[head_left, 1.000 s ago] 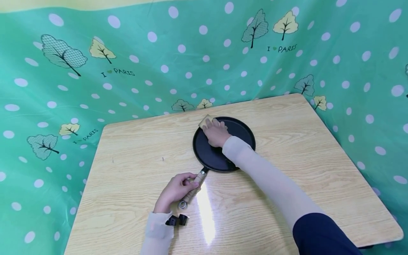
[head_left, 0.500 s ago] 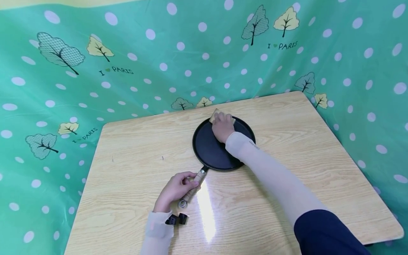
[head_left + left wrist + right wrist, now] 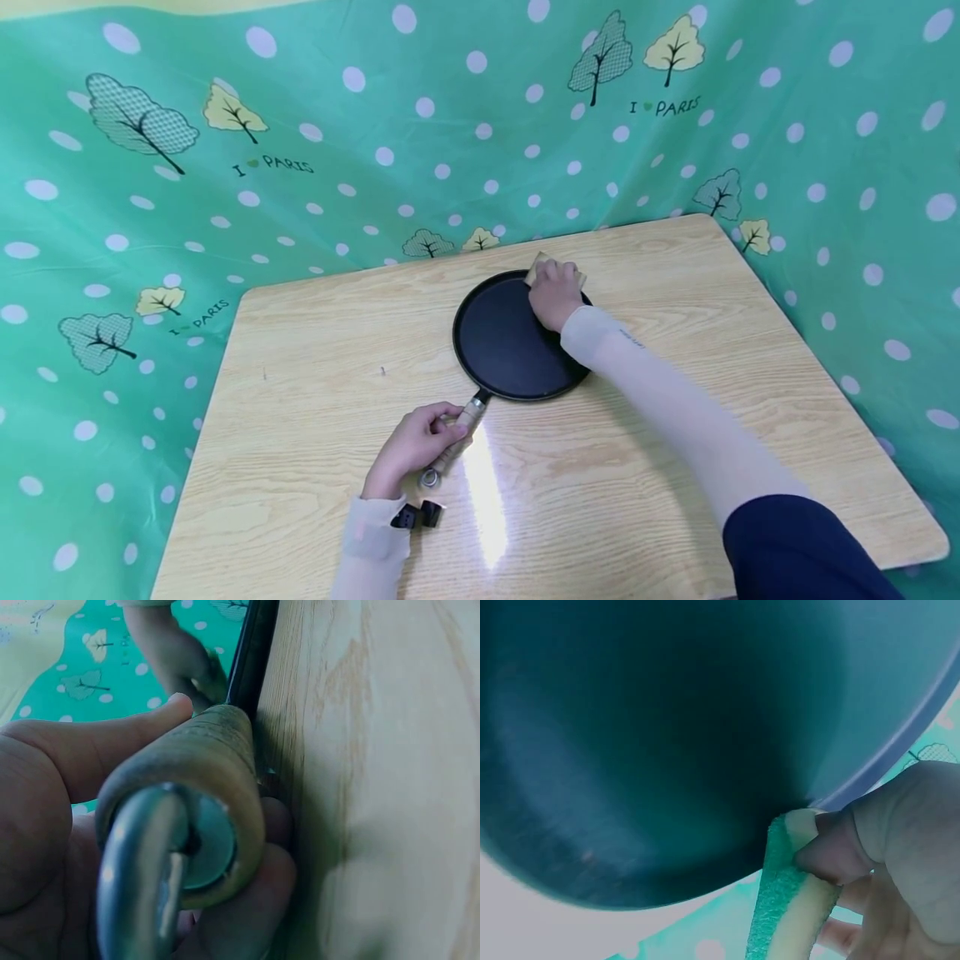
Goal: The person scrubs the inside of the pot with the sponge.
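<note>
A flat black frying pan (image 3: 513,346) lies on the table, its wooden handle (image 3: 187,765) pointing toward the person. My left hand (image 3: 420,440) grips that handle, thumb along one side and fingers beneath, with the metal hanging ring (image 3: 142,862) at the near end. At the pan's far right rim, my right hand (image 3: 555,293) pinches a sponge (image 3: 787,900) with a green scouring side and a pale yellow side. The thumb presses into the yellow side, and the sponge sits across the rim in the right wrist view.
A wooden table (image 3: 315,358) bears the pan, with a bright light streak in front of it. Close by the left wrist are small black pieces (image 3: 430,514). Behind the table hangs a green dotted curtain (image 3: 300,100).
My right hand has slid the sponge rightward along the pan's far rim, from the far left to the far right. The left hand stays on the handle and the pan keeps its place.
</note>
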Available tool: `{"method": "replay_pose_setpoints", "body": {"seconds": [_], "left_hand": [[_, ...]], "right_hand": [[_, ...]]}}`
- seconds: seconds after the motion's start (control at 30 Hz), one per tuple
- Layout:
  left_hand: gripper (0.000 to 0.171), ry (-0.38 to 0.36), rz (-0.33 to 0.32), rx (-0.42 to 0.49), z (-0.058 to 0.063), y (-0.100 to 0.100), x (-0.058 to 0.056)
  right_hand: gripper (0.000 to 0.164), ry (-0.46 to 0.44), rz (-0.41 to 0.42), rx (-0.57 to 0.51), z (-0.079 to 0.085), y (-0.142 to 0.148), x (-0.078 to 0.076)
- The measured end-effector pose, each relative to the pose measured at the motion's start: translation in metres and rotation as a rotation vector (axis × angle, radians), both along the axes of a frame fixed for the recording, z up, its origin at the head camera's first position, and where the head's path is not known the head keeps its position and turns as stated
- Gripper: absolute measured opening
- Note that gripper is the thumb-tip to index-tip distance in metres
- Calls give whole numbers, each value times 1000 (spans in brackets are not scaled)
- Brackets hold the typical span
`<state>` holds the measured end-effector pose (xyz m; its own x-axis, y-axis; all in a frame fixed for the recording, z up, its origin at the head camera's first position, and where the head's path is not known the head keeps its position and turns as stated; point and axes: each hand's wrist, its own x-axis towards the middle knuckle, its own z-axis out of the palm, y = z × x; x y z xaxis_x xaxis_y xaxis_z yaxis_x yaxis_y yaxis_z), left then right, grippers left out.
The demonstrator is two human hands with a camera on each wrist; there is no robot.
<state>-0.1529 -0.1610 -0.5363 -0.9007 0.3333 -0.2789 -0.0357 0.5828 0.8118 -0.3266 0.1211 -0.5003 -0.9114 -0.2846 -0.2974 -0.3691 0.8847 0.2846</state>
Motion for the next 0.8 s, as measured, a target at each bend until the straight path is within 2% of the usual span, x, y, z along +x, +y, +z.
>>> {"method": "replay_pose_setpoints", "body": {"seconds": [0.3,0.53,0.8], "left_hand": [[31,2,5,-4,0,1,-1],[30,8,-1,-9,-2,-1,-2],[30,8,0,-14,-2,-1,-1]], "right_hand": [[38,3,32,42,7,27,20],[38,-1,30,87,8,37,31],[30,1,32,78,6,43,43]]}}
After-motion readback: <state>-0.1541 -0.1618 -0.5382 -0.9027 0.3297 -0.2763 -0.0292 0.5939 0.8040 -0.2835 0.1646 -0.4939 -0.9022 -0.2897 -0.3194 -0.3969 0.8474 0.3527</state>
